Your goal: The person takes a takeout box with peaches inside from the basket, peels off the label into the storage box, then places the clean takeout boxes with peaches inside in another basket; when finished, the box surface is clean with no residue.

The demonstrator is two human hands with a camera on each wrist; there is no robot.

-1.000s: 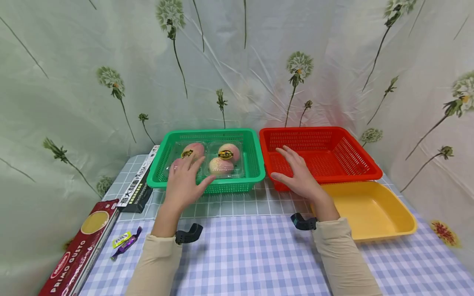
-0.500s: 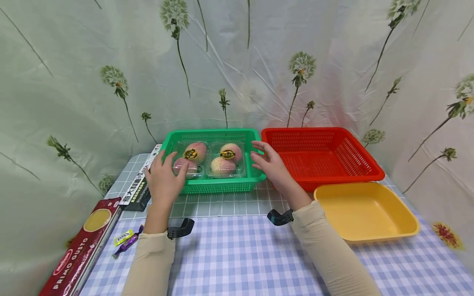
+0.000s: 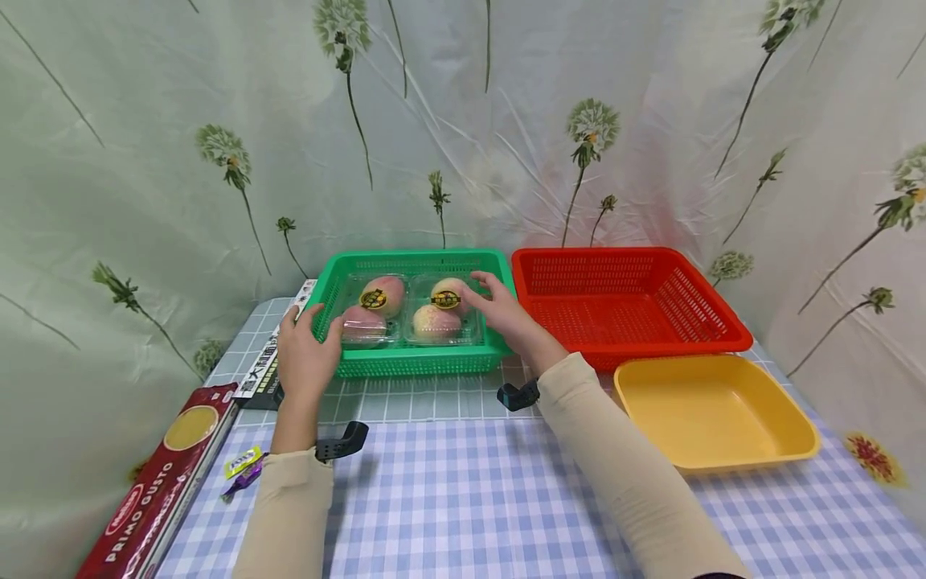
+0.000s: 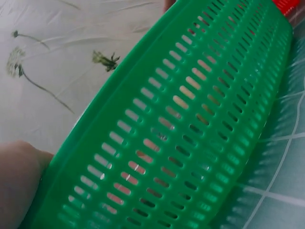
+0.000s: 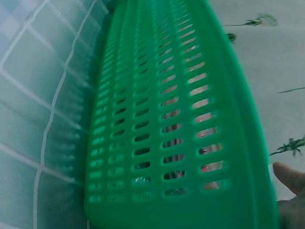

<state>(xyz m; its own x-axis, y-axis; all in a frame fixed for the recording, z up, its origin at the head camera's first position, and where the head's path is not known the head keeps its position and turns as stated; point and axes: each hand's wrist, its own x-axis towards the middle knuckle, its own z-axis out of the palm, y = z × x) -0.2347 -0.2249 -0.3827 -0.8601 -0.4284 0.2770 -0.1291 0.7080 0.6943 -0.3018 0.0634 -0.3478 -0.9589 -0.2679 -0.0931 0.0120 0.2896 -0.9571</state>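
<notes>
Both hands flank the clear peach pack [image 3: 408, 311] lying crosswise in the green basket [image 3: 415, 363]. The left hand [image 3: 304, 359] rests with loose fingers at the pack's left end. The right hand [image 3: 506, 314] reaches over the basket's right rim, fingers extended onto the pack's right end, gripping nothing.

Head looks down; wrists close on green basket [image 3: 415, 354].

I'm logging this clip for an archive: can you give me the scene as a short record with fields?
left hand: at the left end of the green basket, thumb by its rim
right hand: reaching over the basket's right rim, fingers at the clear peach pack
peach pack: four peaches, lying in the green basket
red basket: right of green, nothing visible inside
yellow tray: in front of red basket
table left edge: pasta box, wrapped candy
</notes>
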